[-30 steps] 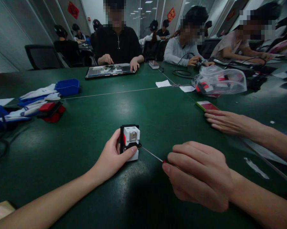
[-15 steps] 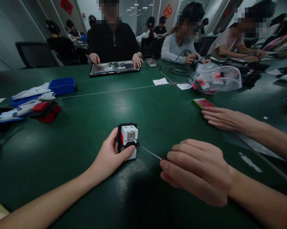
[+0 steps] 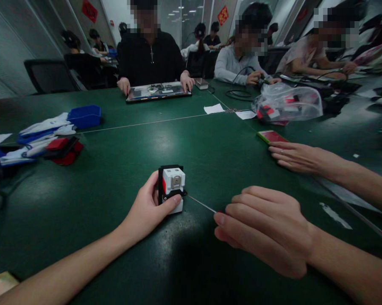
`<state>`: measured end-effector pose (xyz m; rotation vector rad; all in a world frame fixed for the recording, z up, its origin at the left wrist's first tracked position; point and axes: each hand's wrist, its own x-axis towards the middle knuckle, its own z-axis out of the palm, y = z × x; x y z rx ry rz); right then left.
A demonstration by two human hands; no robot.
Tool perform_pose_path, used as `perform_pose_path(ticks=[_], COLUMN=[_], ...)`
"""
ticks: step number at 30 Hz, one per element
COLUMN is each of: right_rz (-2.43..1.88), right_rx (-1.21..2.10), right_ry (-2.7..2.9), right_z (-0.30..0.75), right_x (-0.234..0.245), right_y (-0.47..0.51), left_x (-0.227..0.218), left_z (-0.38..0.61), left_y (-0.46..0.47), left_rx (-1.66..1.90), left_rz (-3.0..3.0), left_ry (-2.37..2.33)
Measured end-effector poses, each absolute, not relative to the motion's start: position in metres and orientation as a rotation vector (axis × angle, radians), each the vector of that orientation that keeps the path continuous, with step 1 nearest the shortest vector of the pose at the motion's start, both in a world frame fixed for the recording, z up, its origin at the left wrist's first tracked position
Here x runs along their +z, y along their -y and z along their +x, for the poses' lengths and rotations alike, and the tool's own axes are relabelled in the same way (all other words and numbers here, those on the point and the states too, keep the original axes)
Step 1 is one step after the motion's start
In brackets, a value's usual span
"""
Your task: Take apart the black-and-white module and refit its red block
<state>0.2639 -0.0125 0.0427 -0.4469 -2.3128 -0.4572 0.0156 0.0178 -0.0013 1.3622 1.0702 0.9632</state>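
Slippage looks the main risk: the thin screwdriver (image 3: 201,204) could skid off the block (image 3: 172,189) toward the thumb bracing it. Right hand (image 3: 267,231) lies knuckles-up, grip closed on the handle; left hand (image 3: 148,209) clasps the block, standing mid-tabletop (image 3: 121,169), just left of the shaft.

No text legible from my seat. Red diamond signs (image 3: 90,11) on far wall and second one (image 3: 223,15) carry gold characters, too blurred to read. Paper slips (image 3: 214,109) on table (image 3: 130,140) look blank.
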Motion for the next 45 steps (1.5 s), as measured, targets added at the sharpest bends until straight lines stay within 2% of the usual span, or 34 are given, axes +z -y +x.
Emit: perform_pose_path(ticks=[45], right_rz=[-0.37], right_rx=[-0.434], right_ry=[2.222], right_z=[0.243], right_x=[0.031], right_y=[0.02], left_x=[-0.009], left_z=[0.014], left_y=[-0.015], left_rx=[0.971], left_rz=[1.419], left_ry=[-1.069])
